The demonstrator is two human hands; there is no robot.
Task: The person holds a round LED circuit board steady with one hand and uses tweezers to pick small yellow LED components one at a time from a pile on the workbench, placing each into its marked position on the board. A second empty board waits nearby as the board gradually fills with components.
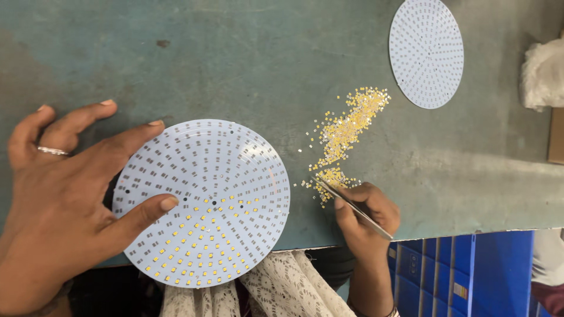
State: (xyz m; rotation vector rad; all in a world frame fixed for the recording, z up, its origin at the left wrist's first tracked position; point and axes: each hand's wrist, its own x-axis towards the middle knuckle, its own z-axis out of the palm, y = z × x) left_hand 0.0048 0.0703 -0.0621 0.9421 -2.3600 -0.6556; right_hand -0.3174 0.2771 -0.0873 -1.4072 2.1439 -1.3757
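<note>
Round white circuit board [201, 202] sits at the near edge of the teal desk [247, 64], hanging a bit over the edge toward the person's lap. It's covered in rings of little pads, and the lower part is already filled with small yellow chips while the upper part shows bare grey pads.

Left hand [59, 199] is spread flat and wide on the left side of the board. The thumb presses down on the board's face near the middle-left, and the fingers fan out around the upper left rim, so its grip isn't closed on anything, just an open palm pinning the board down. There's a silver ring [53, 151] on one finger.

Right hand [367, 214] is just right of the board, near the desk edge, with its grip pinched around a pair of metal tweezers [351, 205]. The tweezer tips point up-left into the bottom end of a loose pile of tiny yellow chips [346, 132], which trails diagonally up and to the right across the desk. Can't tell whether a chip is caught in the tips, too small.

Further back on the right lies a second round white board [426, 53], all bare pads, well apart from the first. At the far right edge is a bunched-up white bag or cloth [541, 73]. Below the desk edge you can see white lace fabric [282, 287] on the lap and blue crates [464, 270] off to the right.
</note>
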